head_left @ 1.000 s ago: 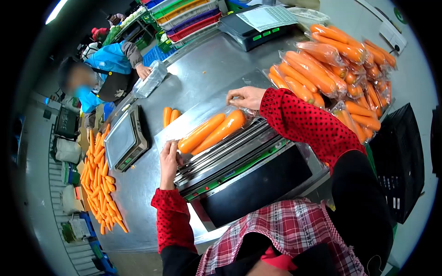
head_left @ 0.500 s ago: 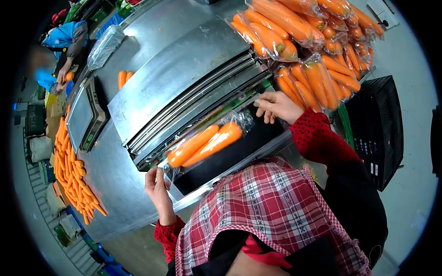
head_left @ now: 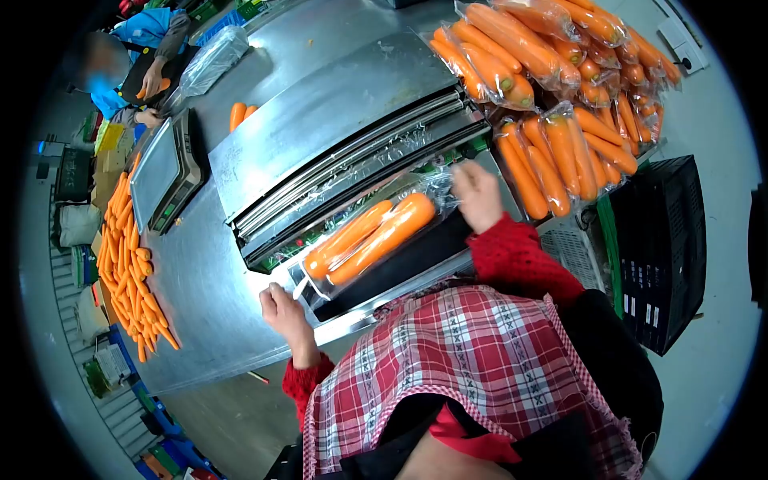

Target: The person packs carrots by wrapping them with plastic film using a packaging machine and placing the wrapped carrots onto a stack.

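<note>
Large carrots [head_left: 384, 242] lie side by side in clear plastic film [head_left: 446, 186] over the black plate of a wrapping machine [head_left: 332, 120]. My right hand [head_left: 478, 196] is closed on the gathered right end of the film. Beside the film's left end is my left hand [head_left: 286, 316], fingers pinched together near a whitish corner of the plastic; the fingertips are partly hidden. The machine's metal rollers run just beyond the wrapped carrots.
Bagged carrots [head_left: 552, 152] are piled at the right, above black crates [head_left: 660, 248]. A scale [head_left: 164, 176] and loose carrots [head_left: 128, 272] lie on the left of the metal table [head_left: 216, 320]. Across it, a person in blue [head_left: 148, 28] handles a carrot.
The wrapped carrots have tilted more steeply, with their right end raised. My right hand has turned and closed with its back toward me. The view has shifted slightly.
</note>
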Demonstrator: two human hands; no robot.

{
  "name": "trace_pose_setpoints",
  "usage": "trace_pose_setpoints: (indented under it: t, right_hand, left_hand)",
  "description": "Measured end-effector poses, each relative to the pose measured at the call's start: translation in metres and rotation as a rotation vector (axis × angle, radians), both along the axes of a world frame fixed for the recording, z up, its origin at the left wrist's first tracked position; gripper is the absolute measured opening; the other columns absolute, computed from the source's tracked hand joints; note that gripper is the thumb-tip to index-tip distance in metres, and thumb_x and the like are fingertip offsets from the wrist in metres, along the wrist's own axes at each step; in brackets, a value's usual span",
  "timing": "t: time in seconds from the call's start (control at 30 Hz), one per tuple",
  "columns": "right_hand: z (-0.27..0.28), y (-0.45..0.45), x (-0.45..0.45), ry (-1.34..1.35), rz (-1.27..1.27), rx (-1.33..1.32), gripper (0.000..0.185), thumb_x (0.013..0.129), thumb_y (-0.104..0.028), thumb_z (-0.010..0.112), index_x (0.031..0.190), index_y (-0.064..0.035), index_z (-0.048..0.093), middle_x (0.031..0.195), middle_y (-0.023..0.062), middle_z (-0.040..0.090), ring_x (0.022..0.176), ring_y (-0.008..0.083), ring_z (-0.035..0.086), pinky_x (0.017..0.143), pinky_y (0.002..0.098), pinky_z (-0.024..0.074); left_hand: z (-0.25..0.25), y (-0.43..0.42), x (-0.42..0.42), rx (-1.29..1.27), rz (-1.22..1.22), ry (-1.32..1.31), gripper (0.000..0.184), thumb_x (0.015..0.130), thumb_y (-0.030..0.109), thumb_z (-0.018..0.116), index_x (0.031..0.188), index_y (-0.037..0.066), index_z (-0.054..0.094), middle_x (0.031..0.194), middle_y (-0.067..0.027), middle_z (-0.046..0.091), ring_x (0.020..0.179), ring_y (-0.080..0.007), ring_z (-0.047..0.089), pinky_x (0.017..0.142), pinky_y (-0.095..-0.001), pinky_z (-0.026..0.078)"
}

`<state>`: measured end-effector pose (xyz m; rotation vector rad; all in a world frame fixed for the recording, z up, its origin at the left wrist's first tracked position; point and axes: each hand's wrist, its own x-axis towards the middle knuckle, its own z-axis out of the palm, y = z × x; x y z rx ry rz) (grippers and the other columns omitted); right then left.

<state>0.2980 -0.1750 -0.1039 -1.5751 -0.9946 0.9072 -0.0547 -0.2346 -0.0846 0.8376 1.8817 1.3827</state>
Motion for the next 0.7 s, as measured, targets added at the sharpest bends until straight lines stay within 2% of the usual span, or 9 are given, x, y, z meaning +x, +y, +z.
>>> trace_pose_setpoints:
  t: [0.1, 0.17, 0.23, 0.33, 0.43, 0.53, 0.57, 0.67, 0.7]
  right_hand:
    - [0.011, -0.066, 0.038, 0.362, 0.032, -0.31, 0.031, 0.097, -0.019, 0.052, 0.068, -0.0081, 0.05, 0.055, -0.0024, 0.043, 0.049, 0.0088, 0.039, 0.046, 0.0265, 0.0315]
    - [-0.018, -0.116, 0.056, 0.174, 0.166, -0.325, 0.027, 0.096, -0.018, 0.051, 0.073, -0.0058, 0.058, 0.057, -0.0011, 0.051, 0.045, 0.0075, 0.043, 0.042, 0.027, 0.0329]
    - [-0.073, -0.142, 0.051, 0.286, 0.319, -0.615, 0.018, 0.09, -0.016, 0.059, 0.084, -0.001, 0.066, 0.078, 0.0051, 0.065, 0.073, 0.0122, 0.059, 0.064, 0.0307, 0.0478]
    - [-0.105, -0.125, 0.031, 0.562, 0.731, -0.466, 0.021, 0.089, -0.021, 0.064, 0.098, -0.0022, 0.063, 0.107, 0.0099, 0.064, 0.099, 0.0186, 0.06, 0.091, 0.0331, 0.0474]
    - [-0.028, -0.097, 0.016, 0.539, 0.875, -0.182, 0.019, 0.089, -0.021, 0.064, 0.097, -0.0034, 0.063, 0.1, 0.0071, 0.063, 0.094, 0.0177, 0.059, 0.085, 0.0322, 0.0467]
    - [0.001, -0.085, -0.007, 1.012, 1.054, -0.073, 0.021, 0.09, -0.022, 0.063, 0.097, -0.0021, 0.061, 0.096, 0.0062, 0.06, 0.093, 0.0168, 0.057, 0.083, 0.0328, 0.0451]
    - [0.017, -0.077, -0.016, 1.202, 1.133, -0.056, 0.021, 0.091, -0.02, 0.063, 0.098, -0.0009, 0.06, 0.097, 0.0069, 0.059, 0.096, 0.0174, 0.057, 0.084, 0.0335, 0.0451]
    - [0.053, -0.08, -0.002, 0.823, 1.192, -0.186, 0.027, 0.095, -0.025, 0.056, 0.104, 0.0001, 0.059, 0.104, 0.0121, 0.06, 0.102, 0.0231, 0.058, 0.092, 0.0361, 0.0457]
    - [0.043, -0.084, 0.014, 1.05, 0.963, -0.273, 0.033, 0.098, -0.031, 0.049, 0.105, -0.0001, 0.06, 0.105, 0.0133, 0.061, 0.101, 0.0241, 0.059, 0.092, 0.0365, 0.0456]
  left_hand:
    - [-0.004, -0.062, -0.025, -0.369, -0.188, 0.209, 0.025, 0.094, 0.018, 0.051, 0.073, 0.003, 0.051, 0.062, 0.0007, 0.048, 0.055, -0.0091, 0.04, 0.047, -0.029, 0.034]
    - [-0.042, -0.103, -0.018, -0.716, -0.362, 0.354, 0.025, 0.091, 0.023, 0.055, 0.08, 0.001, 0.059, 0.063, -0.0035, 0.054, 0.056, -0.0143, 0.046, 0.05, -0.0319, 0.039]
    - [-0.062, -0.113, 0.006, -1.063, -0.557, 0.543, 0.025, 0.09, 0.025, 0.056, 0.082, 0.002, 0.061, 0.064, -0.0062, 0.056, 0.054, -0.0173, 0.05, 0.05, -0.0325, 0.042]
    - [-0.084, -0.092, 0.027, -0.684, -0.637, 0.299, 0.024, 0.09, 0.025, 0.058, 0.082, 0.002, 0.058, 0.066, -0.0075, 0.056, 0.054, -0.0182, 0.05, 0.052, -0.0348, 0.043]
    - [-0.078, -0.04, 0.056, -0.142, -0.614, -0.46, 0.024, 0.09, 0.024, 0.061, 0.083, 0.002, 0.055, 0.068, -0.0088, 0.056, 0.054, -0.019, 0.049, 0.054, -0.0372, 0.044]
    - [-0.041, -0.009, 0.074, 0.329, -0.978, -1.209, 0.025, 0.09, 0.024, 0.063, 0.083, 0.002, 0.052, 0.07, -0.0101, 0.056, 0.054, -0.0199, 0.049, 0.056, -0.0396, 0.044]
    - [-0.017, -0.002, 0.077, 0.409, -1.155, -1.238, 0.026, 0.089, 0.024, 0.064, 0.083, 0.003, 0.051, 0.07, -0.0105, 0.056, 0.054, -0.0202, 0.049, 0.057, -0.0403, 0.045]
    - [0.113, 0.022, 0.127, 0.329, -1.628, -0.439, 0.012, 0.079, 0.008, 0.065, 0.087, 0.001, 0.061, 0.103, -0.0126, 0.062, 0.098, -0.031, 0.059, 0.09, -0.0392, 0.046]
    - [0.109, 0.017, 0.135, 0.258, -1.657, -0.558, 0.026, 0.086, 0.022, 0.061, 0.098, 0.0, 0.059, 0.112, -0.0156, 0.056, 0.106, -0.0296, 0.055, 0.094, -0.0394, 0.043]
